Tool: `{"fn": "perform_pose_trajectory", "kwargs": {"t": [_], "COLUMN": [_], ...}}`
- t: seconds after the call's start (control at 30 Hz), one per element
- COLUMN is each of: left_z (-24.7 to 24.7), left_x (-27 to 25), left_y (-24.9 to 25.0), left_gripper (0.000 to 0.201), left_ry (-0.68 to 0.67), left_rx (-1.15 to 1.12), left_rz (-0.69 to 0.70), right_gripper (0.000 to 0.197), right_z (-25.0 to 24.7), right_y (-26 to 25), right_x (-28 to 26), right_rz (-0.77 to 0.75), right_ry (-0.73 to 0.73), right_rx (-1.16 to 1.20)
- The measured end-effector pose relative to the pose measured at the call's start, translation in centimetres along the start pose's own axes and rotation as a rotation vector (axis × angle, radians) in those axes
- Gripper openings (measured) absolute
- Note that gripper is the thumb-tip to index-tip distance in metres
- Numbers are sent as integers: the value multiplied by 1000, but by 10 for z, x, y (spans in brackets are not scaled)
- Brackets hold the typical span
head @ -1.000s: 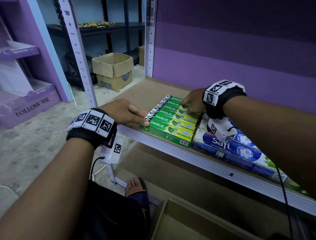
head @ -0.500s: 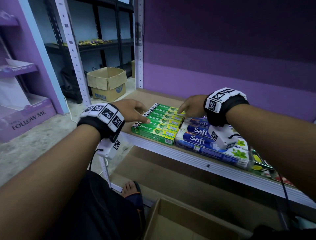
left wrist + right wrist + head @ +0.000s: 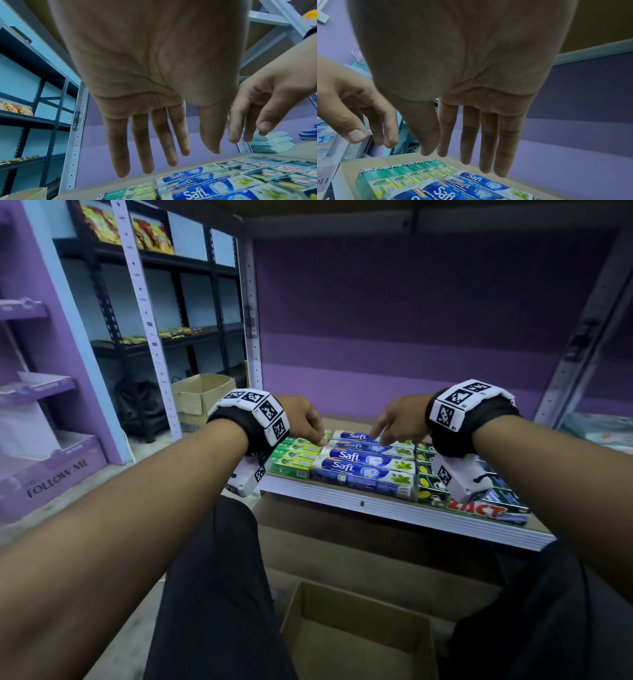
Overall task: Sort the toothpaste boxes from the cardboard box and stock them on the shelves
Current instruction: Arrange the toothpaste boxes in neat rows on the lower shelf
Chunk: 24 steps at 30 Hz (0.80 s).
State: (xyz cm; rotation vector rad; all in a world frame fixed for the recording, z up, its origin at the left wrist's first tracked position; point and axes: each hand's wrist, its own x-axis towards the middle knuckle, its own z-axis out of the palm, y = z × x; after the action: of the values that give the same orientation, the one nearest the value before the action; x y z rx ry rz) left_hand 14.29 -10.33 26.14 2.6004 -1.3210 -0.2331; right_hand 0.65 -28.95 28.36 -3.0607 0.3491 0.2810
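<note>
Rows of toothpaste boxes lie flat on the shelf (image 3: 404, 510): green Darlie boxes (image 3: 294, 455) at the left, blue Safi boxes (image 3: 363, 465) in the middle, green and black Zact boxes (image 3: 479, 508) at the right. My left hand (image 3: 305, 419) hovers above the Darlie and Safi rows with straight fingers (image 3: 145, 142), holding nothing. My right hand (image 3: 397, 422) hangs above the Safi boxes, fingers (image 3: 488, 142) straight and empty too. In the wrist views both palms are clear of the boxes. The open cardboard box (image 3: 356, 635) sits on the floor between my legs.
A metal upright (image 3: 250, 313) stands at the shelf's left end, and another shelf board (image 3: 411, 217) runs overhead. A second cardboard box (image 3: 202, 395) sits on the floor to the left, near dark racking (image 3: 164, 337) and a purple display stand (image 3: 51, 460).
Both hands have lifted off the Darlie boxes and drawn back above the rows. The camera has pulled back and tilted up, so the Zact boxes and the floor box show more.
</note>
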Motion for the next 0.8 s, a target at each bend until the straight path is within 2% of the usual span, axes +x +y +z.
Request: {"fn": "perform_pose_trajectory", "kwargs": {"t": [0.33,0.53,0.8], "left_z": [2,11,31], "left_x": [3,29,80], "left_y": [58,69,59], "left_gripper": [28,28,25], "left_ry": [-53,-113,-182], "left_rx": [50,84,8], "left_rz": [104,127,91], "right_gripper": [27,27,25], "right_z": [12,20,38], "right_y": [30,42,64], "right_x": [-55,-42,2], "right_rz": [98,124,127], "right_ry": [19,-11,-61], "right_rx": [186,230,301]}}
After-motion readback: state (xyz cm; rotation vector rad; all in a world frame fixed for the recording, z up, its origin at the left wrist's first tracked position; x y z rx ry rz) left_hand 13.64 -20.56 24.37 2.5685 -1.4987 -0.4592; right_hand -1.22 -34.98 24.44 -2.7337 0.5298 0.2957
